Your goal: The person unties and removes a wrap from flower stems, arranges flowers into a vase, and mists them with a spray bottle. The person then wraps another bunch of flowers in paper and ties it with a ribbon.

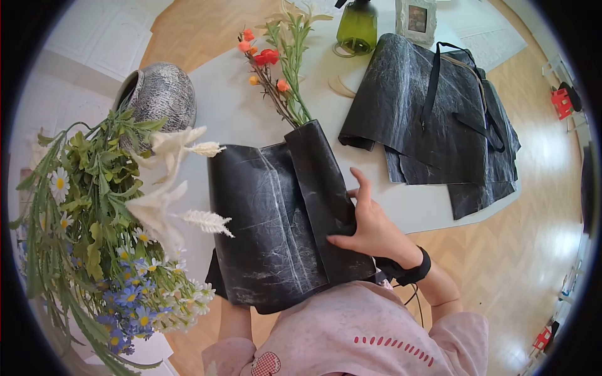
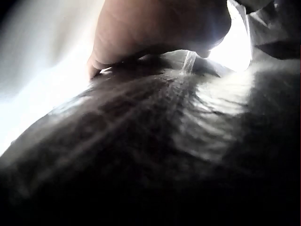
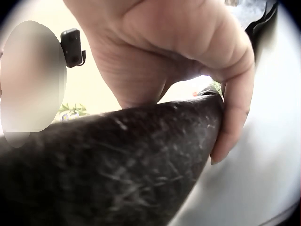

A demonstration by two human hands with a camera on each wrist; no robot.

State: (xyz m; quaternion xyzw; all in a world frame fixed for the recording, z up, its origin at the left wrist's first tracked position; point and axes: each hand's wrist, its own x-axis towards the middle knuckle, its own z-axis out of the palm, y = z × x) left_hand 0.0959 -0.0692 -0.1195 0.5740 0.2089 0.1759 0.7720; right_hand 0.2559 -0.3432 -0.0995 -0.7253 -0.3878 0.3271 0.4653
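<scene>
A black, scuffed and creased sheet [image 1: 263, 219] is held above the person's lap, its right side folded over into a flat tube. Orange and red flowers [image 1: 267, 57] and a green leafy stem [image 1: 295, 59] stick out of the top of that fold. The right hand [image 1: 376, 229] grips the fold's right edge, thumb across the front. In the right wrist view, thumb and a finger bend around the black sheet [image 3: 141, 155]. The left hand is hidden behind the sheet in the head view; the left wrist view shows part of the left hand [image 2: 160, 28] against dark material, fingers mostly unseen.
More black sheets [image 1: 426, 106] with a black strap [image 1: 433, 94] lie on the white table [image 1: 219, 81]. Behind them stand a green spray bottle [image 1: 357, 28] and a picture frame [image 1: 416, 19]. At left, a textured vase [image 1: 166, 94] lies tipped beside a large bunch of artificial flowers [image 1: 100, 232].
</scene>
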